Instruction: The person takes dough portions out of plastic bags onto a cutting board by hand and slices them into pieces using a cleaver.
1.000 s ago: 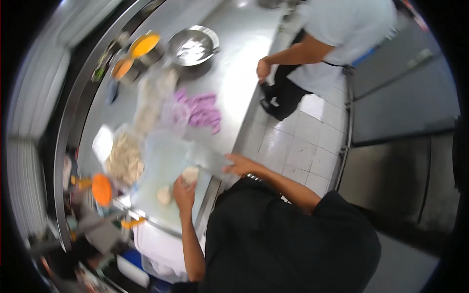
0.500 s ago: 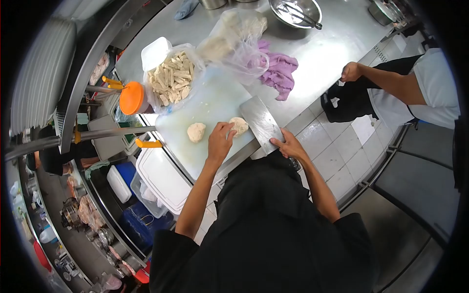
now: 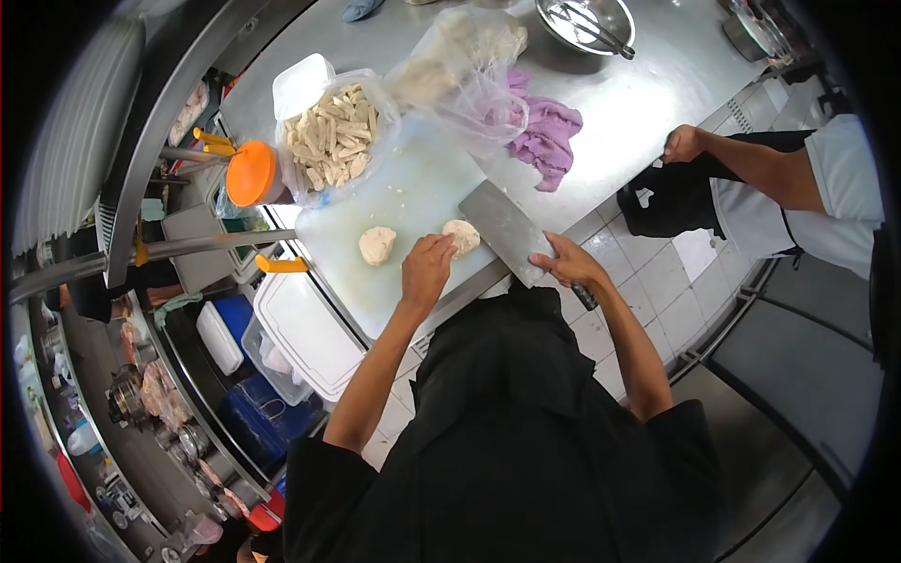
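My left hand [image 3: 431, 272] has its fingers curled together against the left side of a pale, rough round lump [image 3: 461, 237] on the cutting board; its exact kind cannot be made out. A second, similar lump [image 3: 377, 246] lies just left of my hand. In my right hand [image 3: 569, 262] is a wide-bladed cleaver [image 3: 506, 228], its dark handle passing under my palm. The blade lies close to the right side of the first lump; whether they touch is unclear. Under both lumps is the whitish cutting board [image 3: 347, 296], with small crumbs on it.
Behind the board are a plastic bag of pale strips [image 3: 330, 139], another clear bag [image 3: 460, 61], a purple cloth [image 3: 546, 141] and a steel bowl [image 3: 587, 23]. An orange-lidded tub [image 3: 251, 174] stands left. A co-worker's hand [image 3: 683, 144] is at the right table edge.
The cleaver's blade has tilted, with its handle end swinging outward to the right. My left hand stays at the lump, its fingers drawn closer together. The view has shifted slightly.
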The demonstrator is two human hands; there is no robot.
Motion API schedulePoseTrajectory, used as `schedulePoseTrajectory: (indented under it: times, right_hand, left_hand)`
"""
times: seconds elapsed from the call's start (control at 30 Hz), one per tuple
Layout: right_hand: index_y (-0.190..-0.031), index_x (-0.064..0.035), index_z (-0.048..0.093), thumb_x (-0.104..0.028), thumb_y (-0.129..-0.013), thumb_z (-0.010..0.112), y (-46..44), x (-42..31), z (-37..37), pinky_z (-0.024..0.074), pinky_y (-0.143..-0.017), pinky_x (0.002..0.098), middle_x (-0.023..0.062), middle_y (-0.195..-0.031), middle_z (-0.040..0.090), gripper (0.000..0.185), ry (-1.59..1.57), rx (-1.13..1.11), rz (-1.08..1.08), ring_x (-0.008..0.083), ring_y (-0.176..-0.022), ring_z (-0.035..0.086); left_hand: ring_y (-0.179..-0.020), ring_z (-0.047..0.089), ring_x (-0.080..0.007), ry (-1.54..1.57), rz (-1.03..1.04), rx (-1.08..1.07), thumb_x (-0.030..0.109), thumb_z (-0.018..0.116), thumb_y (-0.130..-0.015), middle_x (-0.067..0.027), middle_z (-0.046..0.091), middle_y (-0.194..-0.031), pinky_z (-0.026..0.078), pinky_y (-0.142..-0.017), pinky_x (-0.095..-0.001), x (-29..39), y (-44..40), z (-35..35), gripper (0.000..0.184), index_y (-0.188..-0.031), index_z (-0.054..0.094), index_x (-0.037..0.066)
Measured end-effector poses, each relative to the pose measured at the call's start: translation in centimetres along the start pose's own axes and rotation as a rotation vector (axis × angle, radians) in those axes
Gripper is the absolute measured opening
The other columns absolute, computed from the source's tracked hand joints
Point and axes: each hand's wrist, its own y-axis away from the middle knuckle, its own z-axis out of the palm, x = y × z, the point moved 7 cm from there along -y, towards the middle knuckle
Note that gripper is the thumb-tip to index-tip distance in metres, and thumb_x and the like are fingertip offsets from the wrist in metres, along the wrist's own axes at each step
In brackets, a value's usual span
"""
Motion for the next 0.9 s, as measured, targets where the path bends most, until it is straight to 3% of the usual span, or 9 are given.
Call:
schedulePoseTrajectory:
  times: [0.17,0.6,0.77,0.9]
  right_hand:
    - [-0.139,-0.0045,0.044,-0.030,-0.094,0.066,-0.8,-2.6,-0.3,0.0335,-0.035,0.0256,-0.0014,-0.055,0.045,0.056,0.164,-0.054,0.029,0.0073,-0.036,0.035]
    - [-0.136,-0.0018,0.044,-0.028,-0.092,0.068,-2.8,-3.3,2.0,0.0318,-0.034,0.0257,-0.0003,-0.053,0.045,0.057,0.142,-0.025,0.022,0.0075,-0.036,0.037]
    - [-0.137,0.0023,0.038,-0.027,-0.093,0.066,-2.7,-5.1,4.2,0.0327,-0.033,0.0291,0.0101,-0.074,0.058,0.059,0.245,0.057,-0.010,0.0103,-0.037,0.040]
    - [-0.136,0.0022,0.036,-0.026,-0.094,0.064,-3.8,-4.4,5.7,0.0339,-0.033,0.0279,0.0034,-0.057,0.049,0.058,0.214,0.102,-0.027,0.0095,-0.035,0.040]
  left_hand:
    - [-0.086,0.063,-0.0267,0.005,-0.009,-0.010,0.015,0.068,-0.086,-0.0064,0.066,-0.093,0.052,-0.075,-0.0382,0.0,-0.2,0.1,0.019,-0.103,0.071,0.006]
    - [-0.085,0.063,-0.0265,0.007,-0.027,0.038,0.017,0.070,-0.084,-0.0061,0.067,-0.089,0.049,-0.077,-0.0393,-0.4,-0.3,-0.2,0.017,-0.098,0.072,0.007]
    - [-0.086,0.064,-0.0271,-0.022,-0.026,0.022,0.021,0.071,-0.085,-0.0081,0.070,-0.093,0.048,-0.078,-0.0397,-0.6,-0.5,-0.5,0.019,-0.098,0.074,0.007]
    - [-0.088,0.064,-0.0236,-0.039,-0.012,0.056,0.023,0.072,-0.084,-0.0059,0.071,-0.093,0.043,-0.080,-0.0384,-0.7,-0.3,-0.9,0.018,-0.096,0.074,0.009]
